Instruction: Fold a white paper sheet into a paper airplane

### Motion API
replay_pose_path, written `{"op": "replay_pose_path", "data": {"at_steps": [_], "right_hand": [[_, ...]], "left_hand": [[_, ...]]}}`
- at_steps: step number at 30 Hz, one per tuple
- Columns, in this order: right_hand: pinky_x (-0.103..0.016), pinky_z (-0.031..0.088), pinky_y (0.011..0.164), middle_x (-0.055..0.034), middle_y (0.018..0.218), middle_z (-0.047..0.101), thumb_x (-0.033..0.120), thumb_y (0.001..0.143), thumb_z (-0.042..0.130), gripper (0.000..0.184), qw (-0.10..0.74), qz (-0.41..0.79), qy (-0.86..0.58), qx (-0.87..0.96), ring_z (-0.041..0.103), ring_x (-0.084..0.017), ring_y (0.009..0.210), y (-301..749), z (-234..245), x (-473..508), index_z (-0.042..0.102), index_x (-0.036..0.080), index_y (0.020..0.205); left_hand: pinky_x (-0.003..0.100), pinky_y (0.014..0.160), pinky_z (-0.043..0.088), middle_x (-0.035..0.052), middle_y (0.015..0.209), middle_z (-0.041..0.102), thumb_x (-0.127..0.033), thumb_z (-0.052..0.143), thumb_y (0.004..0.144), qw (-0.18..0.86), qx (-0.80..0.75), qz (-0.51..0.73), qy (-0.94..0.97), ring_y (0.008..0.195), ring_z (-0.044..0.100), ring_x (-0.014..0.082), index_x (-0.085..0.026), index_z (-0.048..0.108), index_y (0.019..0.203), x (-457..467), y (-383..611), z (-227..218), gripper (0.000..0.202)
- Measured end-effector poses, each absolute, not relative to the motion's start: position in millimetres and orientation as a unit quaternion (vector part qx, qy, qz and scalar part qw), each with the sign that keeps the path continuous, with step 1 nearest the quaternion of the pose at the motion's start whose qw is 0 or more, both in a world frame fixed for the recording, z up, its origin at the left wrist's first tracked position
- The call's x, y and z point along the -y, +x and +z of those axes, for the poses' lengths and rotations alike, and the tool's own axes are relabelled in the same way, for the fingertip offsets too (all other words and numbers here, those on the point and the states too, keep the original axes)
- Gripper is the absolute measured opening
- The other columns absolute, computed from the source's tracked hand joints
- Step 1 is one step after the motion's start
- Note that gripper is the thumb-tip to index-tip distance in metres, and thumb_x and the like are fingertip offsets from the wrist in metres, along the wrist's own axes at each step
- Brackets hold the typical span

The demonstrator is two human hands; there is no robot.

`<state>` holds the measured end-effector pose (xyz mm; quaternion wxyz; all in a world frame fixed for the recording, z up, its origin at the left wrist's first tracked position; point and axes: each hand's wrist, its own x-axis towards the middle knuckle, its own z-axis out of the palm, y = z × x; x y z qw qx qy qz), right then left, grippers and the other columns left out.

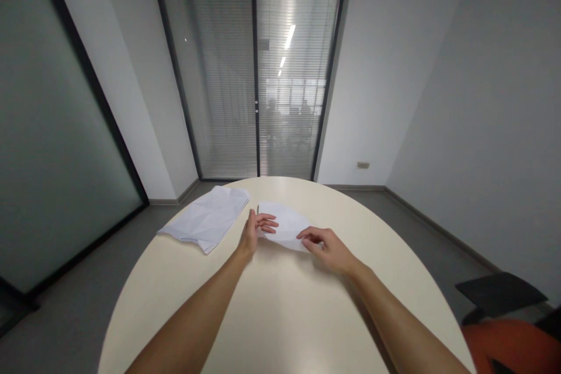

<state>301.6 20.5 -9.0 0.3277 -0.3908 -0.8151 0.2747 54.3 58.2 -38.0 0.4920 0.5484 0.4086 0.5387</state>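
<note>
Your left hand (252,234) is at 9 o'clock of the folded sheet (287,223). Its fingers (268,223) are extended and slightly spread, lying across the sheet's left edge, holding it down rather than gripping. Your right hand (328,248) is at 4 o'clock of the sheet, fingers curled narrow, and the tips look pinched on the near-right edge. The actual contact is small in frame, so treat that as likely, not certain.

The folded sheet lies on the far half of the round table (280,315), around 12 o'clock from you, between both hands. It is white and no longer a plain rectangle: the outline is rounded and tapered toward your right hand, so I judge at least 1 fold is already in. The crease lines are too faint to count.

Progress call: early to middle. The sheet is partly shaped, both hands are on it, and it sits low on the table. How much folding is left cannot be read from here.

The paper stack (208,217) sits at 10 o'clock of the sheet, near your left hand but apart from it. It is wrinkled, with several sheets overlapping, and neither hand touches it.

A glass door (254,82) with blinds is at 12 o'clock beyond the table. A black and orange chair (504,304) is at 4 o'clock.
</note>
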Motion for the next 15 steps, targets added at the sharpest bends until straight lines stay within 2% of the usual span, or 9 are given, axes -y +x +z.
{"op": "replay_pose_path", "data": {"at_steps": [3, 5, 8, 11, 15], "right_hand": [[-0.029, 0.050, 0.063, -0.0059, 0.082, 0.073, 0.052, 0.095, 0.046, 0.044, 0.306, 0.375, -0.386, 0.785, 0.068, -0.019, 0.069, 307.4, -9.3, -23.9, 0.068, 0.017, 0.110], [-0.028, 0.050, 0.061, -0.0059, 0.080, 0.073, 0.054, 0.095, 0.045, 0.047, 0.313, 0.396, -0.399, 0.765, 0.067, -0.018, 0.064, 310.9, -11.1, -28.1, 0.067, 0.016, 0.112], [-0.030, 0.050, 0.063, -0.0048, 0.076, 0.072, 0.051, 0.091, 0.052, 0.039, 0.360, 0.286, -0.481, 0.747, 0.065, -0.018, 0.061, 315.8, -17.2, -36.8, 0.071, 0.019, 0.103], [-0.036, 0.051, 0.075, -0.0096, 0.090, 0.073, 0.046, 0.086, 0.059, 0.031, 0.375, 0.121, -0.579, 0.714, 0.067, -0.023, 0.077, 320.7, -26.0, -44.5, 0.075, 0.023, 0.098], [-0.042, 0.047, 0.093, -0.0134, 0.102, 0.073, 0.047, 0.086, 0.059, 0.033, 0.344, 0.077, -0.578, 0.736, 0.066, -0.029, 0.099, 324.4, -34.7, -48.0, 0.077, 0.021, 0.095]], "left_hand": [[0.031, 0.066, 0.048, 0.0138, 0.100, 0.075, -0.079, 0.006, 0.086, 0.538, -0.429, 0.425, 0.587, 0.078, 0.071, 0.0213, -0.013, 0.068, 0.106, -55.6, 56.0, -35.6, 0.093], [0.030, 0.064, 0.046, 0.0128, 0.102, 0.075, -0.076, 0.015, 0.088, 0.519, -0.442, 0.388, 0.619, 0.075, 0.069, 0.0197, -0.013, 0.068, 0.108, -53.4, 58.4, -35.5, 0.085], [0.032, 0.069, 0.048, 0.0080, 0.098, 0.075, -0.063, 0.040, 0.090, 0.394, -0.476, 0.355, 0.701, 0.070, 0.067, 0.0189, -0.017, 0.071, 0.105, -47.6, 63.8, -36.8, 0.057], [0.034, 0.082, 0.049, 0.0031, 0.097, 0.074, -0.046, 0.053, 0.088, 0.217, -0.505, 0.309, 0.776, 0.085, 0.067, 0.0220, -0.025, 0.073, 0.102, -38.4, 68.9, -37.2, 0.031], [0.037, 0.092, 0.049, 0.0056, 0.110, 0.069, -0.037, 0.058, 0.087, 0.099, -0.459, 0.253, 0.846, 0.101, 0.063, 0.0241, -0.025, 0.071, 0.104, -27.1, 73.1, -36.6, 0.024]]}}
